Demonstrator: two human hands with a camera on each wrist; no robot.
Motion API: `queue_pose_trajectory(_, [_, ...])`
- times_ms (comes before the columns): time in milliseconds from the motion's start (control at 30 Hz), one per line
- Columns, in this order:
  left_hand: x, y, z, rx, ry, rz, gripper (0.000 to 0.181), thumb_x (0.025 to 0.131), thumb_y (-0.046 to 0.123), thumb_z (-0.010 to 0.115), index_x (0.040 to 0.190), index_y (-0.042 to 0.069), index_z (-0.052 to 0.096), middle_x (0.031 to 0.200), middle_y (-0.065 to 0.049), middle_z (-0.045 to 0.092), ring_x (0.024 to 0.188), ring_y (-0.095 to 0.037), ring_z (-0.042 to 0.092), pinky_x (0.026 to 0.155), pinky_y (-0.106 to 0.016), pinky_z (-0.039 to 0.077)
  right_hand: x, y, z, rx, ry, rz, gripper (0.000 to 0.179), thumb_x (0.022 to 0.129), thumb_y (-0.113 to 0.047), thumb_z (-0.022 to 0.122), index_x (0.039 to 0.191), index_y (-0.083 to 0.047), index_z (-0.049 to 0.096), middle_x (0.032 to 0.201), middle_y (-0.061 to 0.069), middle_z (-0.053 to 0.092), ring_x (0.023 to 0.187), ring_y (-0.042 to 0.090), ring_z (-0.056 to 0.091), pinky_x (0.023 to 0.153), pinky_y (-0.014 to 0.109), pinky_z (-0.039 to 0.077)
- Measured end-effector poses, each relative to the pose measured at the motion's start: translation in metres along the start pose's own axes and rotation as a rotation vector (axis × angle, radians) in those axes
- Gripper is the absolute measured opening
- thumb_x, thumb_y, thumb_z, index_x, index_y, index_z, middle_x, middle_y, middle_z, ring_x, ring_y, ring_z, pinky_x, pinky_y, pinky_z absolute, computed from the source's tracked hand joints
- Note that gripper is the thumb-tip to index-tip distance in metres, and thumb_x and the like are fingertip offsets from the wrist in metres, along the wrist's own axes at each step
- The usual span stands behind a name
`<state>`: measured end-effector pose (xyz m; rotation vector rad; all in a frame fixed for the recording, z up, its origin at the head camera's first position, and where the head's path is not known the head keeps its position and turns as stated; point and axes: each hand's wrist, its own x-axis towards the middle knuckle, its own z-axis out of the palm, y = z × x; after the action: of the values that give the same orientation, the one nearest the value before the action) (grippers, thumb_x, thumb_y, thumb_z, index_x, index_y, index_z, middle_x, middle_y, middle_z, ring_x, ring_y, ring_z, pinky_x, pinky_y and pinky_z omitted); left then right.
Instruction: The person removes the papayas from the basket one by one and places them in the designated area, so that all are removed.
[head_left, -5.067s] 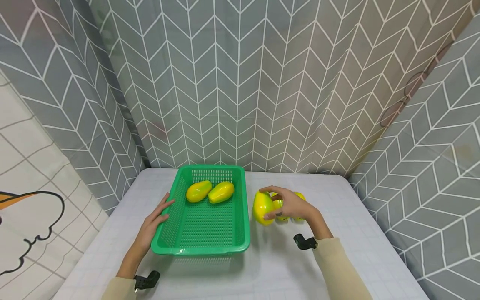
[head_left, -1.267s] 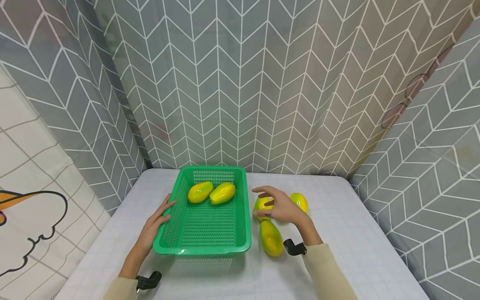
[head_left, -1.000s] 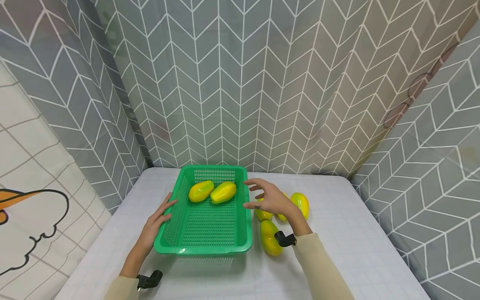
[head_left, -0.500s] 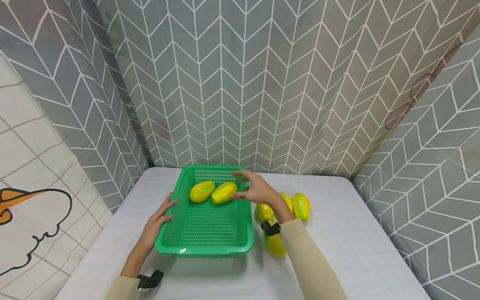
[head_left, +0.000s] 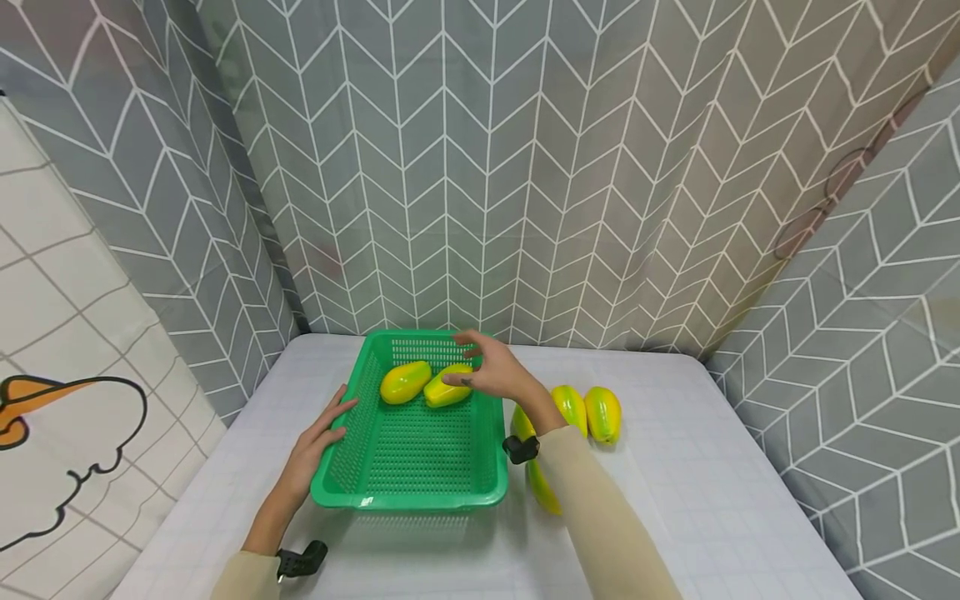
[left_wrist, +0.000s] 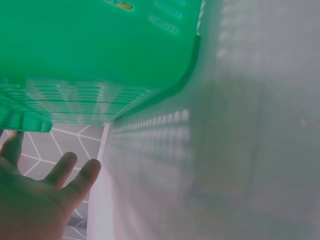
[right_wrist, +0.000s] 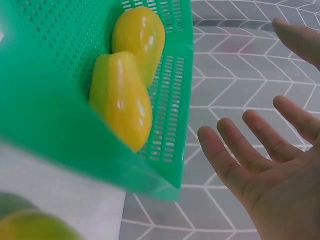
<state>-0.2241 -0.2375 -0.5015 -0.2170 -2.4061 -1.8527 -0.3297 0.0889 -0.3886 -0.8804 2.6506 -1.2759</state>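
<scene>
Two yellow-green papayas lie side by side at the far end of the green plastic basket [head_left: 408, 501]: a left papaya [head_left: 406, 382] and a right papaya [head_left: 444, 392]. My right hand [head_left: 491, 367] hovers over the basket's right rim, partly covering the right papaya in the head view. Its fingers are spread and hold nothing; the right wrist view shows a gap between them and both papayas. My left hand [head_left: 307, 450] rests against the basket's left rim with fingers extended, and a fingertip reaches the rim in the left wrist view.
Several more papayas lie on the white table [head_left: 675, 500] right of the basket, including one papaya [head_left: 603, 414] farthest right and one papaya [head_left: 543, 490] nearest me, partly hidden by my right forearm. A grey chevron-patterned curtain [head_left: 480, 167] stands behind the table.
My right hand gripped a papaya right of the basket earlier; one papaya has since come to lie nearer me. The emptied hand moved left over the basket's rim. My left hand stayed put.
</scene>
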Motion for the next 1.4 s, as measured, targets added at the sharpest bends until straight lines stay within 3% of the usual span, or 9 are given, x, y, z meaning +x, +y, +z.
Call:
queue_pose_trajectory(100, [0.001,0.0,0.0,-0.002,-0.001,0.016,0.048,0.112,0.02,0.045,0.158,0.006,0.048,0.18,-0.003,0.015,0.168,-0.035,0.005,0.117,-0.012,0.02,0.006,-0.003,0.005,-0.004,-0.002,0.008,0.077,0.092,-0.032,0.083,0.156,-0.007,0.048,0.16,0.018,0.052,0.141,0.041,0.058,0.109,0.055,0.054])
queue_pose_trajectory(267, [0.001,-0.001,0.0,-0.005,-0.006,0.017,0.048,0.112,0.019,0.046,0.158,0.006,0.048,0.181,-0.005,0.015,0.168,-0.033,0.006,0.113,-0.008,0.021,0.016,-0.004,0.012,-0.003,-0.014,0.021,0.079,0.092,-0.031,0.082,0.157,-0.005,0.046,0.16,0.019,0.051,0.142,0.041,0.058,0.111,0.055,0.053])
queue_pose_trajectory(500, [0.002,-0.001,0.0,0.006,0.0,0.003,0.048,0.112,0.02,0.046,0.158,0.007,0.048,0.18,-0.006,0.015,0.168,-0.036,0.006,0.124,-0.025,0.019,0.028,0.0,0.023,0.018,-0.028,0.044,0.076,0.092,-0.031,0.082,0.155,-0.005,0.049,0.157,0.022,0.053,0.14,0.043,0.058,0.112,0.054,0.052])
queue_pose_trajectory(700, [0.001,-0.001,0.0,0.004,0.006,0.029,0.047,0.112,0.018,0.047,0.157,0.005,0.049,0.18,-0.008,0.016,0.167,-0.041,0.006,0.108,-0.003,0.021,0.033,0.005,0.03,0.002,-0.047,0.075,0.076,0.092,-0.031,0.083,0.154,-0.003,0.049,0.156,0.024,0.054,0.141,0.045,0.056,0.113,0.054,0.052])
queue_pose_trajectory(833, [0.001,-0.002,0.0,0.007,0.011,0.047,0.047,0.111,0.018,0.047,0.156,0.004,0.05,0.18,-0.009,0.017,0.166,-0.043,0.007,0.104,0.0,0.021,0.035,0.008,0.032,-0.007,-0.041,0.103,0.077,0.092,-0.032,0.083,0.155,-0.003,0.049,0.158,0.024,0.053,0.144,0.045,0.053,0.115,0.056,0.049])
queue_pose_trajectory(1133, [0.001,-0.004,-0.001,0.019,0.002,0.031,0.047,0.113,0.02,0.045,0.158,0.008,0.048,0.181,-0.005,0.015,0.169,-0.021,0.009,0.115,-0.008,0.02,0.038,0.018,0.041,-0.096,0.003,0.183,0.079,0.093,-0.03,0.081,0.157,0.001,0.045,0.163,0.023,0.047,0.152,0.041,0.045,0.123,0.056,0.041])
queue_pose_trajectory(1333, [0.0,-0.001,0.001,0.015,0.008,0.035,0.047,0.112,0.018,0.046,0.157,0.006,0.049,0.18,-0.008,0.016,0.167,-0.038,0.007,0.113,-0.007,0.02,0.04,0.024,0.048,-0.132,0.013,0.24,0.079,0.091,-0.032,0.083,0.155,-0.003,0.049,0.162,0.024,0.046,0.154,0.044,0.04,0.125,0.06,0.037])
queue_pose_trajectory(1400, [0.0,-0.001,0.002,0.014,0.006,0.027,0.047,0.112,0.017,0.046,0.157,0.006,0.049,0.18,-0.008,0.016,0.167,-0.041,0.006,0.117,-0.012,0.02,0.041,0.025,0.051,-0.153,0.014,0.259,0.078,0.091,-0.032,0.083,0.155,-0.004,0.049,0.161,0.025,0.046,0.155,0.045,0.038,0.125,0.062,0.036])
